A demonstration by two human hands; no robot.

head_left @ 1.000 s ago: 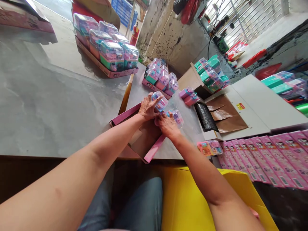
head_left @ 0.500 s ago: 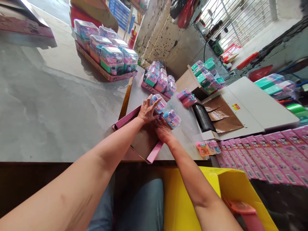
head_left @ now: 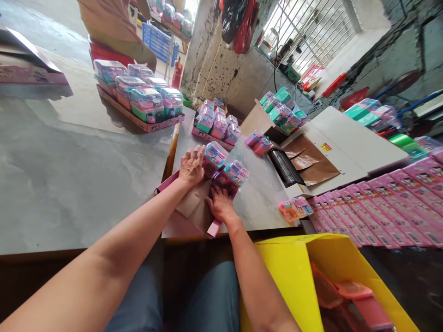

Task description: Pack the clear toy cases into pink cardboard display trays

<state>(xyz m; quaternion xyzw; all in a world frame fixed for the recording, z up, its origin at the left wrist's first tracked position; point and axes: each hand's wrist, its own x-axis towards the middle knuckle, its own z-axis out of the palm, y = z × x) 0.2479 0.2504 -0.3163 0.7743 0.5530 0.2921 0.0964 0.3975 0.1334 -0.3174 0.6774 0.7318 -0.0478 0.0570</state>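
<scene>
Two small pink-and-blue plastic cases with clear lids stand side by side at the far end of a shallow pink cardboard tray [head_left: 194, 203]. My left hand [head_left: 192, 167] has its fingers stretched out against the near left side of the left case [head_left: 215, 156]. Just in front of the right case [head_left: 235, 173], my right hand [head_left: 222, 203] lies low in the tray, fingers spread and their tips at the case's base. Neither hand is wrapped round a case. The tray's near part shows bare cardboard between my forearms.
Filled trays of cases stand at the back left [head_left: 141, 124] and back middle [head_left: 211, 135]. Loose cases [head_left: 259, 143] and an orange case [head_left: 294, 210] lie to the right. A yellow box [head_left: 280, 272] stands by my right arm, beside pink flat packs [head_left: 380, 203]. A seated person [head_left: 114, 27] is beyond.
My left hand has come off the left case's top to its side. My right hand has drawn back toward me, and both cases now sit more squarely in the tray. The view has shifted.
</scene>
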